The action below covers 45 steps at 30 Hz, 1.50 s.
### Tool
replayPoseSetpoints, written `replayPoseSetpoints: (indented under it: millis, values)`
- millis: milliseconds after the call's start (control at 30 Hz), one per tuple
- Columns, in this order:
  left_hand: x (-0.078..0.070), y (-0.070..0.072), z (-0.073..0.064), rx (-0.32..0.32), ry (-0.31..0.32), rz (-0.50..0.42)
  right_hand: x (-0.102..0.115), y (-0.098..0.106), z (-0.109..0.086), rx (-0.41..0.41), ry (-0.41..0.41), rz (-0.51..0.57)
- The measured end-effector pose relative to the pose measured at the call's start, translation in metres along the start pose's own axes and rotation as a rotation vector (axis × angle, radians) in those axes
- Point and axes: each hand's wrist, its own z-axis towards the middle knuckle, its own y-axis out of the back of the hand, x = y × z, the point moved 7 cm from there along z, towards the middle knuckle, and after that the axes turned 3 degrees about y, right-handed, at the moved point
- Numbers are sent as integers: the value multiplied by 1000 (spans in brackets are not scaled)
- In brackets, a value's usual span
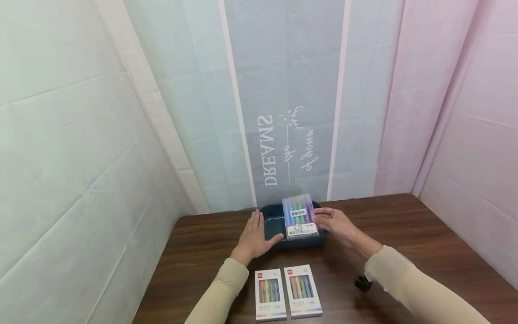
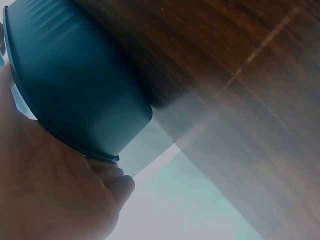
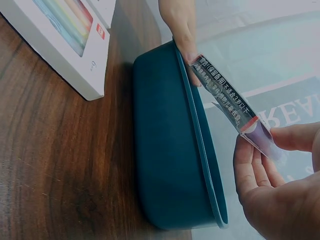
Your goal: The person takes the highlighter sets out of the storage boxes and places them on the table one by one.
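A clear plastic pack of coloured pens (image 1: 297, 204) with a white label is held tilted over the right part of a dark teal basin (image 1: 301, 243). My right hand (image 1: 339, 228) pinches the pack's right edge between thumb and fingers. In the right wrist view, the narrow end of the pen pack (image 3: 225, 92) shows printed text above the basin's rim (image 3: 200, 135). My left hand (image 1: 252, 238) rests on the basin's left rim with its fingers stretched out. Its thumb lies across the front left corner.
Two white boxes of coloured pens (image 1: 270, 310) (image 1: 306, 308) lie side by side on the brown wooden table (image 1: 194, 270), in front of the basin. A printed cloth (image 1: 283, 67) hangs behind the table. Below the right sleeve a small black object (image 1: 363, 283) shows.
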Motion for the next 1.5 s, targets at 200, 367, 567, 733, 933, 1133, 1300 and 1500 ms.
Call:
replayPoseSetpoints:
  millis: [200, 367, 567, 733, 933, 1133, 1300, 1500]
  values:
    - [1, 0, -1, -3, -1, -1, -5, 2, -7, -1, -12, 3]
    - [1, -1, -1, 11, 8, 5, -10, 2, -10, 1, -15, 31]
    - [0, 0, 0, 7, -3, -11, -10, 2, -18, -9, -48, 45]
    - [0, -1, 1, 14, 5, 1, -10, 3, -25, -24, -71, 33]
    - [0, -1, 1, 15, 7, 6, -14, 5, -34, -17, -89, 15]
    - [0, 1, 0, -7, -1, -10, -17, 8, -40, 5, -84, 31]
    - [1, -1, 0, 10, 15, 11, -21, 9, -45, 1, -94, 46]
    - [2, -2, 1, 10, 14, 19, -21, 10, -54, 11, -94, 63]
